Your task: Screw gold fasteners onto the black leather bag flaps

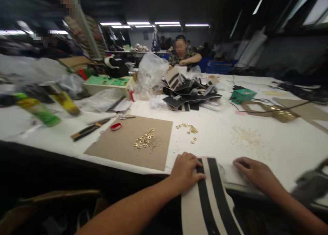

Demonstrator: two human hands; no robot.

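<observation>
My left hand (186,171) is closed on the left edge of a striped panel (208,194), cream with black bands, thumb and fingers pinching it. The panel's upper end lies at the table's front edge and the rest hangs toward me. To its right, my right hand (252,171) is held low over the white table with fingers curled and thumb and forefinger close together; what it pinches, if anything, I cannot make out. Gold-coloured metal rings (191,128) lie scattered ahead of my hands. More gold rings (145,139) sit on a brown cardboard sheet (115,146).
Yellow-handled pliers (89,129), a red ring (116,127) and bottles (38,110) are on the left. A pile of dark striped pieces (189,93) stands mid-table; a person (183,53) sits behind it. Small pale bits (248,139) and a green box (243,95) are right.
</observation>
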